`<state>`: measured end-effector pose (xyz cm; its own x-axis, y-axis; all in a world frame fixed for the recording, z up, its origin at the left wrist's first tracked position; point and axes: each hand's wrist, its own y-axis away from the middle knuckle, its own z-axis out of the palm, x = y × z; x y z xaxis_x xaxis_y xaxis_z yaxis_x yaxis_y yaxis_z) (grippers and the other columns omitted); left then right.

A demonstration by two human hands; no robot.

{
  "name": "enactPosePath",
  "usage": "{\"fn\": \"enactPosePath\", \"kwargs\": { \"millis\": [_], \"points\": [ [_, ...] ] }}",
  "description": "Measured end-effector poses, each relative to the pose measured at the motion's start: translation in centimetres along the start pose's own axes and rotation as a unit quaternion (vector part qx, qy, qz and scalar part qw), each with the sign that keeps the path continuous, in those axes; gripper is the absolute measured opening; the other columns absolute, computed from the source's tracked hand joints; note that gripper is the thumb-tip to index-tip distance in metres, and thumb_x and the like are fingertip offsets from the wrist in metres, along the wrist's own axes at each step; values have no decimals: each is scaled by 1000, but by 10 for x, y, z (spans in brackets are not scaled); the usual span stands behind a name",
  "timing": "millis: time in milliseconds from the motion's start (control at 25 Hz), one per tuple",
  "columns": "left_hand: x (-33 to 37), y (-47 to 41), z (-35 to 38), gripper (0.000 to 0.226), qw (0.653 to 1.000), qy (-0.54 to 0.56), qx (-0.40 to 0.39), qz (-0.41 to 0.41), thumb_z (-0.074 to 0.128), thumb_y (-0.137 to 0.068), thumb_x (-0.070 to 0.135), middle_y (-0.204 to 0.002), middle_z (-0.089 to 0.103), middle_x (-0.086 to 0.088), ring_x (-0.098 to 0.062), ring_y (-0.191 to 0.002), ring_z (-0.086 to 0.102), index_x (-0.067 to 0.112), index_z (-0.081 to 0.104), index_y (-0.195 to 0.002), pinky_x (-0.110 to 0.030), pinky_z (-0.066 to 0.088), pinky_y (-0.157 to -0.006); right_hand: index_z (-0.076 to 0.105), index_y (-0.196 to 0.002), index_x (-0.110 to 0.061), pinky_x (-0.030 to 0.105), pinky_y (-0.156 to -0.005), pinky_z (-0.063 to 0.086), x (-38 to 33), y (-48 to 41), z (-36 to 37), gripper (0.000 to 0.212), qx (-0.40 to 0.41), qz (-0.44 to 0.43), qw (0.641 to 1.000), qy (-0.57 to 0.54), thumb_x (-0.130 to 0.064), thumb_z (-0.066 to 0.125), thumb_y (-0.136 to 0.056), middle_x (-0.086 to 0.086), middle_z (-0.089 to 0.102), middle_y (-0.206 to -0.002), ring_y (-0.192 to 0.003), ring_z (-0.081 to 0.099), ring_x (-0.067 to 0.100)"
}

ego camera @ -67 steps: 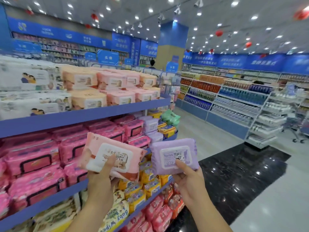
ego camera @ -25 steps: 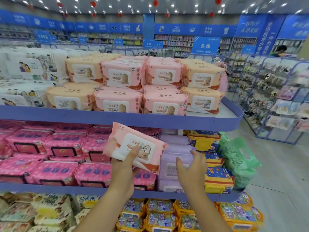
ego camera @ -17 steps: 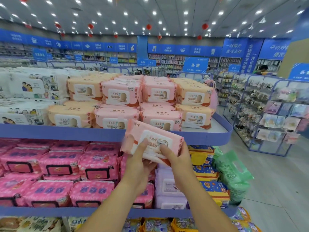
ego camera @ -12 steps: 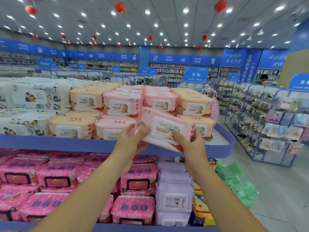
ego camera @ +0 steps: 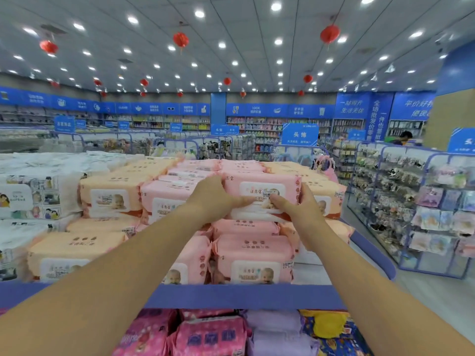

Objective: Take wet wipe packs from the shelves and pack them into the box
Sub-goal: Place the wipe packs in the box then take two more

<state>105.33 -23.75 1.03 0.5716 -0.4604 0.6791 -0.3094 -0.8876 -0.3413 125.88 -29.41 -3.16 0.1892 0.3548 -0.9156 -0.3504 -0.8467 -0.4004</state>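
Magenta packs (ego camera: 210, 335) and lilac packs (ego camera: 277, 330) are seen nearest, under the blue shelf edge (ego camera: 244, 295). Above it, a pink wet wipe pack (ego camera: 262, 191) is gripped at the top of the pink stack. The left hand (ego camera: 213, 199) is curled round its left end and the right hand (ego camera: 298, 209) round its right end, with thumbs laid on the front. Peach packs (ego camera: 110, 194) are stacked beside. Red lanterns (ego camera: 181, 39) are hung far back.

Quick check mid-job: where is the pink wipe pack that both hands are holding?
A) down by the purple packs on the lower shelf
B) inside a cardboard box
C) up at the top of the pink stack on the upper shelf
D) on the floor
C: the left hand and right hand grip the pink pack by its ends above the pink stack on the upper shelf.
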Motion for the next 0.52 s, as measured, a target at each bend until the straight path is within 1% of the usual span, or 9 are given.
{"fn": "enactPosePath", "kwargs": {
  "millis": [80, 120, 200, 280, 320, 360, 400, 440, 520],
  "points": [
    [1, -17, 9, 90, 998, -57, 6, 28, 86, -72, 54, -105, 62, -2, -18, -89, 58, 10, 44, -139, -29, 48, -66, 50, -128, -23, 28, -79, 56, 14, -12, -1, 59, -8, 27, 1000, 11, -25, 84, -80, -1, 70, -113, -102, 69, 14],
    [0, -22, 13, 91, 996, -83, 7, 37, 86, -73, 50, -107, 61, -4, -18, -88, 56, 8, 42, -140, -28, 45, -67, 49, -128, -24, 24, -77, 55, 21, -16, -1, 60, -14, 32, 999, 25, -23, 84, -80, -2, 69, -114, -102, 68, 13],
    [-6, -28, 23, 80, 986, -161, 18, 48, 87, -73, 49, -115, 59, -9, -21, -95, 54, 4, 48, -127, -30, 45, -75, 46, -130, -28, 20, -78, 52, 31, -18, 2, 65, -21, 36, 998, 54, -21, 85, -79, -8, 67, -116, -103, 66, 7],
    [-8, -27, 30, 73, 954, -291, 22, 65, 83, -77, 51, -125, 53, -12, -28, -112, 51, 4, 51, -123, -35, 47, -87, 43, -133, -28, 19, -80, 49, 34, -20, 5, 71, -31, 34, 992, 114, -22, 87, -77, -13, 64, -116, -100, 62, 1],
    [-5, -25, 32, 68, 927, -367, 26, 76, 78, -81, 53, -126, 51, -14, -30, -118, 47, 5, 54, -123, -37, 46, -91, 41, -134, -26, 20, -81, 47, 31, -22, 6, 73, -33, 34, 987, 155, -24, 87, -77, -13, 62, -116, -100, 61, 3],
    [-1, -23, 32, 63, 899, -428, 27, 85, 74, -84, 56, -124, 52, -14, -31, -119, 45, 6, 58, -120, -37, 45, -92, 39, -136, -24, 23, -85, 45, 29, -24, 6, 77, -36, 36, 980, 193, -28, 87, -77, -10, 59, -118, -102, 59, 8],
    [3, -21, 29, 60, 882, -460, 24, 95, 70, -85, 58, -120, 54, -13, -31, -117, 46, 8, 61, -116, -37, 45, -90, 37, -138, -21, 26, -88, 43, 25, -24, 6, 80, -40, 44, 974, 218, -31, 87, -76, -7, 58, -122, -105, 56, 12],
    [7, -18, 25, 56, 877, -469, 16, 100, 68, -87, 59, -117, 56, -12, -31, -115, 47, 9, 63, -112, -38, 45, -89, 35, -140, -19, 27, -91, 41, 20, -22, 6, 81, -46, 53, 971, 229, -34, 86, -78, -5, 55, -124, -107, 53, 14],
    [5, -15, 17, 44, 901, -422, -13, 104, 61, -92, 53, -116, 55, -12, -31, -114, 47, 12, 60, -109, -41, 45, -90, 29, -145, -17, 28, -93, 39, 11, -12, 5, 82, -59, 63, 966, 244, -35, 80, -84, -6, 50, -121, -110, 50, 15]
  ]
}}
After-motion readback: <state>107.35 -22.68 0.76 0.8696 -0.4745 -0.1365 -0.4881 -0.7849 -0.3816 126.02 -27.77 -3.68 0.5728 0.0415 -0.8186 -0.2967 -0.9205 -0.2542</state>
